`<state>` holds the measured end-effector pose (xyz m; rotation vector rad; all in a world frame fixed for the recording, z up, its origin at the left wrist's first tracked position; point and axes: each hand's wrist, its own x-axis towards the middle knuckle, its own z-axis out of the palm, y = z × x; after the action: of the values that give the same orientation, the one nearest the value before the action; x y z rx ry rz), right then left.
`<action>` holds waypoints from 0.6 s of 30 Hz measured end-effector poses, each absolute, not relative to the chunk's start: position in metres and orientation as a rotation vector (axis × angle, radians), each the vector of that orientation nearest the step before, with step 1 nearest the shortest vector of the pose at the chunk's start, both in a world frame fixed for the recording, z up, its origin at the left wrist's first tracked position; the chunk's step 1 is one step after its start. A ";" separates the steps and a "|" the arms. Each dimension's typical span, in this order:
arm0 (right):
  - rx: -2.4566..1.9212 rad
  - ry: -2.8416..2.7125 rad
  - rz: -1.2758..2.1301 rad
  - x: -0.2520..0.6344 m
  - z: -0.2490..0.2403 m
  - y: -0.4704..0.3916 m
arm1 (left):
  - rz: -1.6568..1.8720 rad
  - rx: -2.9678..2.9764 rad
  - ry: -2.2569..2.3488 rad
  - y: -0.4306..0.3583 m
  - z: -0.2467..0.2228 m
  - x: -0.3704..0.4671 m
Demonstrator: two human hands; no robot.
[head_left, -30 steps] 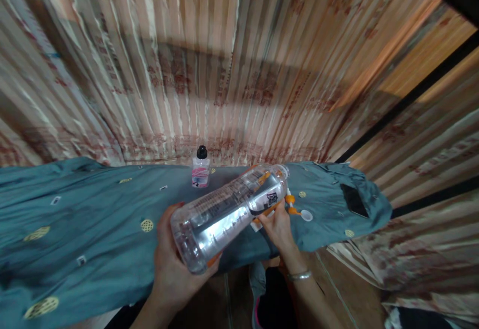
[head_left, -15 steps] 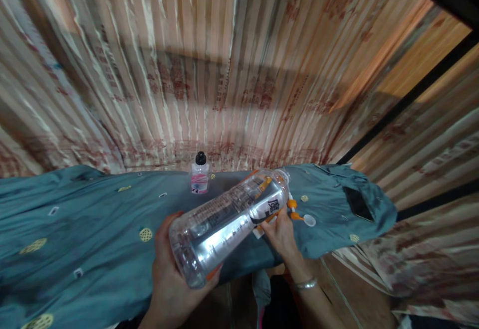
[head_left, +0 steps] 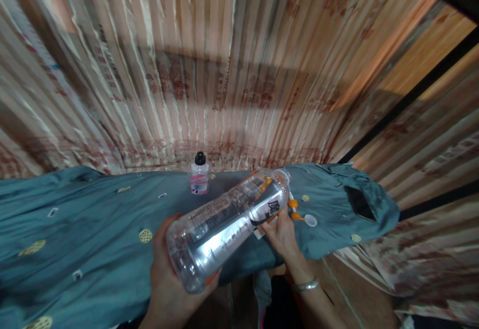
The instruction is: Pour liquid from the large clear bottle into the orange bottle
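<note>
A large clear plastic bottle with a silver and orange label lies slanted across both hands, its neck pointing up and right. My left hand is wrapped round its base end. Near the neck, my right hand grips the bottle from below, with a silver bracelet on the wrist. A small bottle with a black cap and pink label stands upright behind the large one. Just right of my right hand lie orange pieces and a small white round piece, partly hidden by the bottle and hand.
A green patterned cloth covers the surface. A dark phone-like slab lies at its right end. Striped curtains hang behind, and a black bar slants across the right. A foot shows below the edge.
The base end of the large bottle and my left hand have moved very slightly left and down. Both hands keep their hold.
</note>
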<state>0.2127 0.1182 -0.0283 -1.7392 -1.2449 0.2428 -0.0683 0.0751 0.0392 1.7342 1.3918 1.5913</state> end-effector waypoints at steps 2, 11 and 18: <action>-1.745 -1.239 0.253 0.212 -0.027 0.118 | 1.593 1.723 1.401 0.075 0.040 -0.068; -1.783 -1.251 0.225 0.214 -0.029 0.118 | 1.583 1.705 1.362 0.073 0.044 -0.067; -1.718 -1.283 0.184 0.214 -0.031 0.118 | 1.590 1.725 1.337 0.074 0.043 -0.067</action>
<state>0.2143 0.1180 -0.0311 -1.7177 -1.2826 0.1836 -0.0666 0.0739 0.0432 1.7252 1.3369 1.5899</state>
